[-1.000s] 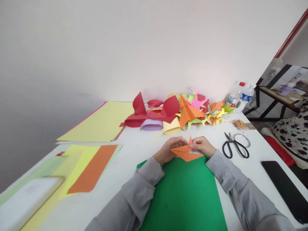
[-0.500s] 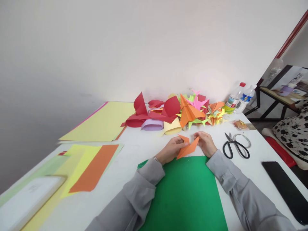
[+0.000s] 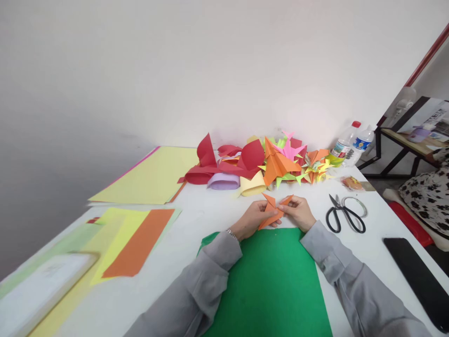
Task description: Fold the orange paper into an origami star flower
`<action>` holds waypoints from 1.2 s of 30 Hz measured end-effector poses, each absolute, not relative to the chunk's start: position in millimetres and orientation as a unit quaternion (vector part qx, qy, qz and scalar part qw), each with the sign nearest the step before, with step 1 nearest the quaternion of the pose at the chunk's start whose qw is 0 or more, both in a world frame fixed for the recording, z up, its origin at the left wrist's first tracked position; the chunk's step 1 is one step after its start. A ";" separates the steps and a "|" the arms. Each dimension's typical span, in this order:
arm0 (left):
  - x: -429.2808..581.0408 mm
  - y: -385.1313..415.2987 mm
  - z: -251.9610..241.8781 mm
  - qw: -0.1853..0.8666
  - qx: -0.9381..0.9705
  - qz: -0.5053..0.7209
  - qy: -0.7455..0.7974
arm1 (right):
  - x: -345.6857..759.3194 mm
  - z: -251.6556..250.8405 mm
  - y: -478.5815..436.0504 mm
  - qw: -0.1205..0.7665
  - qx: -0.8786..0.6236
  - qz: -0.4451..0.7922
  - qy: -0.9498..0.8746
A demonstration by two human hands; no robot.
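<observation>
A folded piece of orange paper [image 3: 270,202] with pointed ends is held between both hands, over the far edge of a green sheet [image 3: 277,281]. My left hand [image 3: 253,218] grips its left side, thumb on top and fingers partly beneath. My right hand [image 3: 299,211] pinches the right part, its thumb and fingertips near the middle of the paper. Just beyond the hands lies a heap of folded paper pieces, with a large orange folded paper [image 3: 277,164] and a pink star-like one [image 3: 292,149] among them.
Black-handled scissors [image 3: 345,214] and a thin ring [image 3: 356,206] lie on the right, with a black phone-like slab [image 3: 416,281] nearer. Two plastic bottles [image 3: 359,145] stand at the back. Coloured sheets [image 3: 140,243] and a white box-like object [image 3: 45,290] are on the left. A person's patterned clothing [image 3: 424,187] shows far right.
My right hand has shifted its hold from the paper's right tip inward to its middle, thumb now on top. The paper's right part is bent differently. The view has moved slightly.
</observation>
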State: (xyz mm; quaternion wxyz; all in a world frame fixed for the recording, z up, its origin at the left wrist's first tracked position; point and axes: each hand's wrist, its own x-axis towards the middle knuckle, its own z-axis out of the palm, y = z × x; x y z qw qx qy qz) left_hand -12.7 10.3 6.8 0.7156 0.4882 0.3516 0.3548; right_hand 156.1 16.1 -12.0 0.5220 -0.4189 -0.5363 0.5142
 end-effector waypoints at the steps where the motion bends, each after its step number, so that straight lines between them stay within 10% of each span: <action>1: -12.7 10.6 6.0 0.716 0.488 0.350 0.356 | 156.4 -12.3 16.2 0.523 -0.416 0.517 -0.534; 36: -12.6 12.4 5.4 0.685 0.495 0.390 0.365 | 165.2 -4.9 15.7 0.468 -0.351 0.625 -0.517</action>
